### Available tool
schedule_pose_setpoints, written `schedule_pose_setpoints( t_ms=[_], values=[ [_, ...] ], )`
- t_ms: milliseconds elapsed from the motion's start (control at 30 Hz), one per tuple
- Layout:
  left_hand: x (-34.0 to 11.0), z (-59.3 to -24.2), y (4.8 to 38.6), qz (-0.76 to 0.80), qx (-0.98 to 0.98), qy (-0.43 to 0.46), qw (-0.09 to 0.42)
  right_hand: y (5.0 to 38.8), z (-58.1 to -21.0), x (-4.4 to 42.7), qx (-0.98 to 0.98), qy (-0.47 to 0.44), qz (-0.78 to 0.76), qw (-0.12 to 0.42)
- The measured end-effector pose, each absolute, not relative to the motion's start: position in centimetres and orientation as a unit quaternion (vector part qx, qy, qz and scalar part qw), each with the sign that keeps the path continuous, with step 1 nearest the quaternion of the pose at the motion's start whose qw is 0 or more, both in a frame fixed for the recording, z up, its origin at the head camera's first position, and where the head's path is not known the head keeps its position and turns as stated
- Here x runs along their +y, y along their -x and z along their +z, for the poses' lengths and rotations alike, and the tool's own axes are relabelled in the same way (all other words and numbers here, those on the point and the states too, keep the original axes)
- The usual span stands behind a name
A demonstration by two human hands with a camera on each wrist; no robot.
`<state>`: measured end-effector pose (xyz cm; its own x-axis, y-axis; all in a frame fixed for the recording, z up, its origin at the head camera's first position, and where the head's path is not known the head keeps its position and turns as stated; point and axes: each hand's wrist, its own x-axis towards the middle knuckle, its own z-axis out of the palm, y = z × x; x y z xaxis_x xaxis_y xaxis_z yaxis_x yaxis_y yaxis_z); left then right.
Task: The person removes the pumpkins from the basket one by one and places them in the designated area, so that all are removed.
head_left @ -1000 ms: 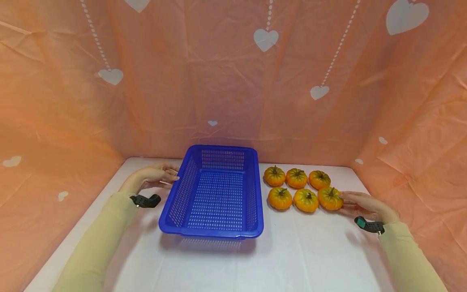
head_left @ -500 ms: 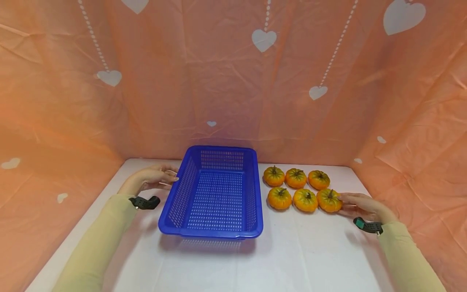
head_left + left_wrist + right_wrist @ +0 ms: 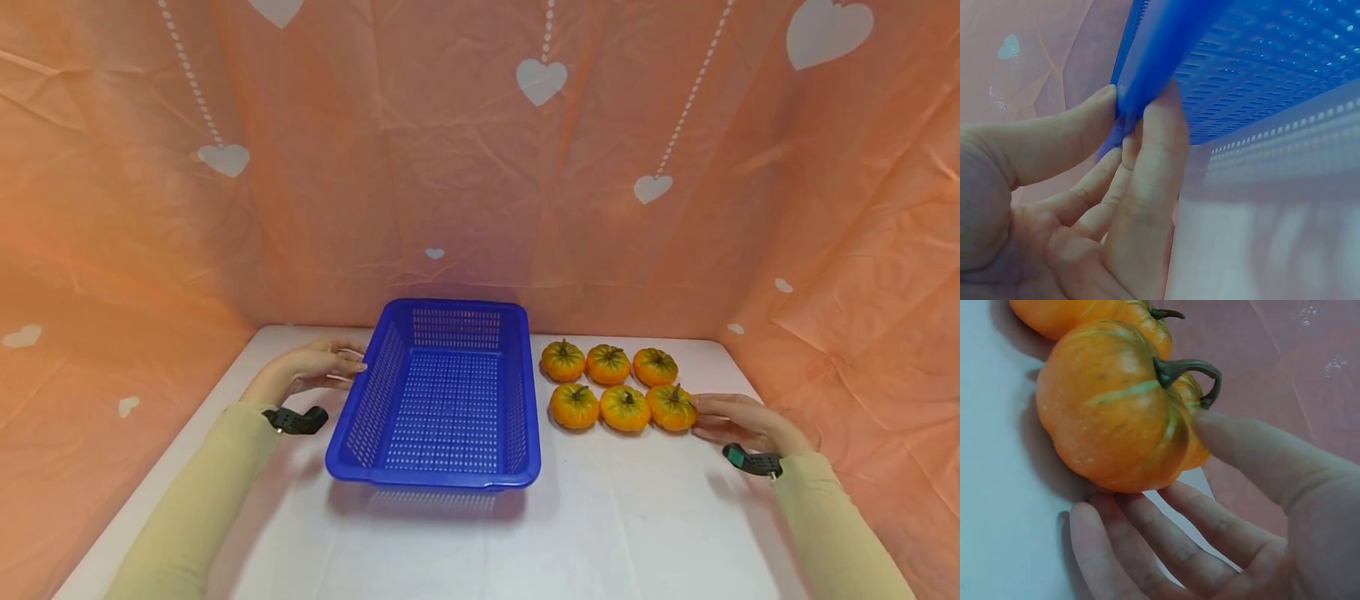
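Observation:
My left hand pinches the left rim of a blue plastic basket, thumb on one side and fingers on the other, as the left wrist view shows. The perforated basket has nothing in it. On its right, several small orange pumpkins stand in two rows of 3 on the white table. At the right end of the front row, my right hand touches the side of a pumpkin. Its fingers extend against the pumpkin's lower side and the thumb lies close to its upper part, not wrapped round it.
Left of that pumpkin stand a middle pumpkin and another pumpkin. Three more form the back row, including a corner pumpkin. An orange cloth with white hearts hangs behind and at both sides of the white table.
My right hand and the front-right pumpkin have shifted slightly left, closer to the middle pumpkin of the front row. My left hand and the basket hold their place.

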<state>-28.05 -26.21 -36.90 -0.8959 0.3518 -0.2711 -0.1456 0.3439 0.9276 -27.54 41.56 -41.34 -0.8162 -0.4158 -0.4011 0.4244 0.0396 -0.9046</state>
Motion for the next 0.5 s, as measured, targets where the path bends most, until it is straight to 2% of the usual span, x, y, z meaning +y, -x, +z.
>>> schedule_pose_setpoints(
  t_ms=[333, 500],
  values=[
    [-27.9, -36.5, 28.5, 0.579, 0.789, -0.074, 0.194, 28.3, -39.4, 42.9, 0.664, 0.033, -0.679, 0.311],
    [-29.0, -36.0, 28.0, 0.607, 0.768, -0.071, 0.190, 28.3, -37.9, 43.5, 0.703, 0.058, -0.645, 0.294]
  ],
)
